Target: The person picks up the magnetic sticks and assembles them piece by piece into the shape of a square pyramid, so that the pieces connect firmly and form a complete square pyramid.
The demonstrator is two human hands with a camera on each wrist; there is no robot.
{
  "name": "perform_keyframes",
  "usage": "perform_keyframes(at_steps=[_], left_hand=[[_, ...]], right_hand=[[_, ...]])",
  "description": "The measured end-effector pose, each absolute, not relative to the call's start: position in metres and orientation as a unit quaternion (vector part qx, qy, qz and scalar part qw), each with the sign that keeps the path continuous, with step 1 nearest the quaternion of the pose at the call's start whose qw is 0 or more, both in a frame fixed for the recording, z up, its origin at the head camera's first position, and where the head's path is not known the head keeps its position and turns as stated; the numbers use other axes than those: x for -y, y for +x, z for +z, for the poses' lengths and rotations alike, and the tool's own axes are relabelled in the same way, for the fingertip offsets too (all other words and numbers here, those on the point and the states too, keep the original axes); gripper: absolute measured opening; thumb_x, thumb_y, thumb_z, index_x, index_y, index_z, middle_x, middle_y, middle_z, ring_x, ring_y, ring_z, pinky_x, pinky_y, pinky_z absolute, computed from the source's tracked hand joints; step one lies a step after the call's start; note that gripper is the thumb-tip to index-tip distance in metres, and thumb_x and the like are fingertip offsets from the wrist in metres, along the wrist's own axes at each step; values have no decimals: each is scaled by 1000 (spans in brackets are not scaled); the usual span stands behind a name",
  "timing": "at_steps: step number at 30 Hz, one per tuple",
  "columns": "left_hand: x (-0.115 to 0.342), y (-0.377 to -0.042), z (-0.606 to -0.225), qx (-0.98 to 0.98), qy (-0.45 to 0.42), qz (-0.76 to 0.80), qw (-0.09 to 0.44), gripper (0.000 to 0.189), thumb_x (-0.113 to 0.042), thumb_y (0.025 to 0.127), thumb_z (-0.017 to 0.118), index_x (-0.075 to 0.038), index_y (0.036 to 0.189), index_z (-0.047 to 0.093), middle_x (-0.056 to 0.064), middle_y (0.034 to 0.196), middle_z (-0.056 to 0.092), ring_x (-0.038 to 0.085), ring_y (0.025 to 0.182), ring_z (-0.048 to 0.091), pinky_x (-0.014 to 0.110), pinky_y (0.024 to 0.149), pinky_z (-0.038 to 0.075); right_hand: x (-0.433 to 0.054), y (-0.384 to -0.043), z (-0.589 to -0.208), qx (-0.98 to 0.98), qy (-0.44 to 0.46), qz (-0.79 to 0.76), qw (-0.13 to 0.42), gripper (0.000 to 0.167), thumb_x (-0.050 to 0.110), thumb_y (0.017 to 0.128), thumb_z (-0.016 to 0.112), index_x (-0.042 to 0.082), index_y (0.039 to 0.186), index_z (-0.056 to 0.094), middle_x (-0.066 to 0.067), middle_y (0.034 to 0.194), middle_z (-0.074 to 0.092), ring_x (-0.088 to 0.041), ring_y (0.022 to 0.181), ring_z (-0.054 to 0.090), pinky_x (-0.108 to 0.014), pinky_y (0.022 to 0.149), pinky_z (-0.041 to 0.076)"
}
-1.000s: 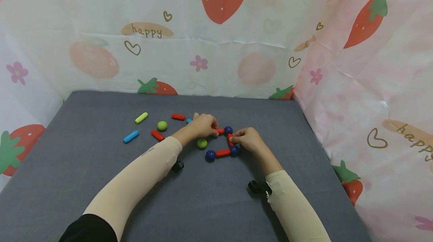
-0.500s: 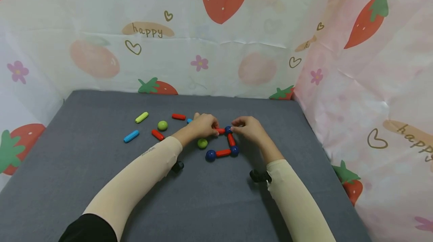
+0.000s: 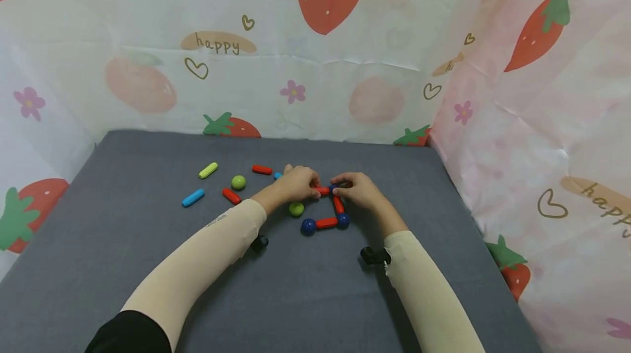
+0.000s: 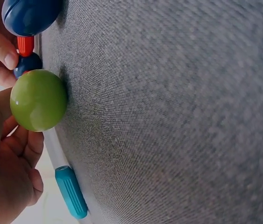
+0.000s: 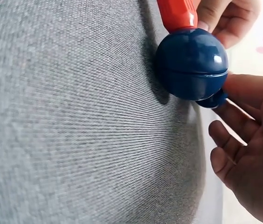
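Red rods and blue balls form a three-sided frame on the grey cloth. My left hand (image 3: 298,182) pinches the far red rod (image 3: 322,191) near its left end. At that rod's right end, the thumb and forefinger of my right hand (image 3: 361,189) pinch the far blue ball (image 3: 332,189), partly hiding it. From there a second red rod (image 3: 338,205) runs toward me to a near blue ball (image 5: 192,65). The near red rod (image 3: 326,223) joins it to a left blue ball (image 3: 308,226). A green ball (image 4: 39,100) lies by my left wrist.
Left of the hands lie two loose red rods, one farther back (image 3: 262,170) and one nearer (image 3: 231,196), plus another green ball (image 3: 239,182). A yellow-green rod (image 3: 208,170) and a blue rod (image 3: 193,198) lie farther left. Another blue rod (image 4: 71,192) is beside my left hand.
My right hand has moved from the right-side red rod away from me to the far blue ball and now pinches it. My left hand has stayed on the far red rod.
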State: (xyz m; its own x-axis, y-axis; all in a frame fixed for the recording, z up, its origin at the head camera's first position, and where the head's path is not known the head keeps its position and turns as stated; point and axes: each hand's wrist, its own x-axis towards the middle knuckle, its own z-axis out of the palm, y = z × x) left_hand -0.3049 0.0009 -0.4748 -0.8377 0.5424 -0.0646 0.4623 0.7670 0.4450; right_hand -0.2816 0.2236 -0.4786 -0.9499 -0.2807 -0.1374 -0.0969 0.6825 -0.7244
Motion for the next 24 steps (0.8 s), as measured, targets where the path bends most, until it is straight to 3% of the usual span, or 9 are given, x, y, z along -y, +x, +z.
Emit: perform_keyframes(at_steps=[6, 13, 17, 24], left_hand=[[2, -304, -474, -932, 276, 217, 94, 16, -37, 94, 76, -23, 101, 76, -10, 89, 72, 14, 81, 60, 38, 78, 28], [17, -301, -465, -926, 296, 221, 80, 40, -41, 97, 72, -15, 128, 71, -1, 117, 70, 20, 107, 57, 43, 94, 40], [31, -296, -460, -916, 311, 238, 82, 40, -36, 97, 72, -13, 130, 70, 2, 121, 68, 23, 112, 56, 45, 101, 45], [54, -279, -455, -907, 318, 261, 90, 43, -31, 95, 76, -10, 131, 68, 6, 123, 68, 27, 116, 58, 44, 100, 48]], right_hand=[[-222, -281, -479, -909, -93, -390, 118, 31, 26, 99, 71, 19, 129, 72, -7, 128, 68, -24, 106, 65, -42, 91, 53], [-222, -281, -480, -905, -90, -399, 115, 31, 26, 99, 71, 18, 129, 72, -6, 129, 68, -24, 107, 65, -43, 91, 53], [-222, -281, -481, -904, -84, -402, 115, 31, 26, 99, 71, 19, 129, 72, -6, 128, 68, -24, 108, 64, -42, 92, 52], [-222, -278, -481, -904, -81, -406, 111, 32, 25, 99, 71, 18, 129, 72, -7, 129, 69, -23, 106, 65, -41, 90, 53]])
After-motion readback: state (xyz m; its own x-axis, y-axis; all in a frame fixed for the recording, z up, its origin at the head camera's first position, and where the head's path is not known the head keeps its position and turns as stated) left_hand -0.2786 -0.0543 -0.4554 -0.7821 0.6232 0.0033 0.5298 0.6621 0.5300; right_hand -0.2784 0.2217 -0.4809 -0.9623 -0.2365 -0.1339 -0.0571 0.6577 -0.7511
